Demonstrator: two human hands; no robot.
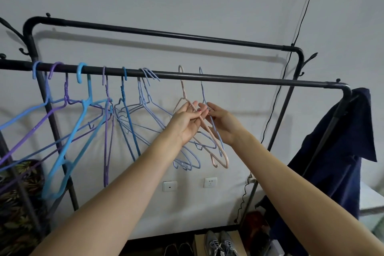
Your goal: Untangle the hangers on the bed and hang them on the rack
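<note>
A: What hangs at the left of the black clothes rack?

B: On its front rail, a row of wire and plastic hangers. From the left: a blue hanger, a purple hanger, a thick light-blue plastic hanger, a narrow purple one seen edge-on, a darker blue one, then a bunch of pale lavender hangers with their hooks crowded together. I count 3 hooks in that bunch, though the wires overlap too much to be sure.

A: And the hands?

B: Both are raised in the middle, just under the rail. The left hand has its fingers curled around the shoulder wire of a pink hanger, whose hook rises to the rail. Whether that hook sits over the rail or just behind it I cannot tell.

A: The other hand?

B: The right hand pinches the neck of a pale blue hanger just right of the pink one, fingers narrow on the wire. The 2 hangers cross below the hands.

A: Further right?

B: A dark blue garment drapes over the rack's right corner. Low on the wall sit 2 white sockets, and a pair of grey sneakers stands on the floor.
</note>
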